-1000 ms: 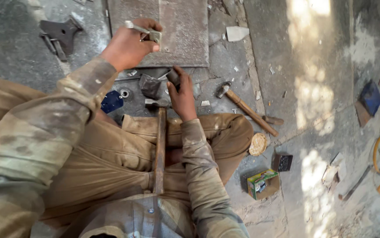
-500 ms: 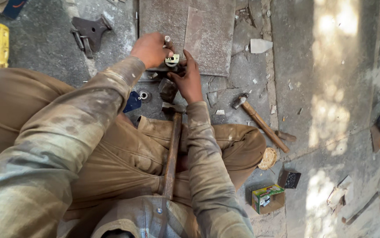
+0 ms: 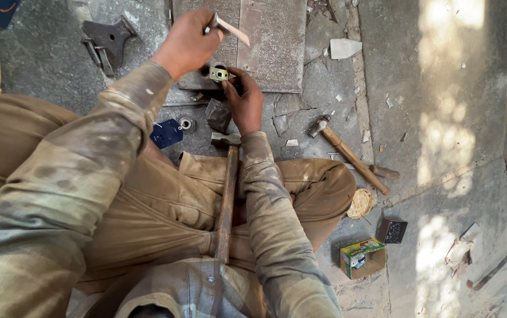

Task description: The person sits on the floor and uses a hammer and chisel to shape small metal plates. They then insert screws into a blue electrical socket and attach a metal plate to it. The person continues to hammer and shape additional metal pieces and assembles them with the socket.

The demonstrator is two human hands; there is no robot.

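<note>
Metal fitting [image 3: 218, 73], pinched by the right hand [image 3: 244, 101]; left hand [image 3: 187, 42] at eleven o'clock grips a tool [image 3: 228, 28]. Fitting should be held steady.

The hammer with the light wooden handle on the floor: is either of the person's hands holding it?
No. The hammer lies on the floor untouched; the left hand grips a flat tool and the right hand steadies a small metal piece.

L hand [image 3: 185, 44] lifted w/ flat strip [image 3: 230, 28]; R hand [image 3: 246, 100] now steadies green-rimmed fitting [image 3: 218, 73] alone.
</note>
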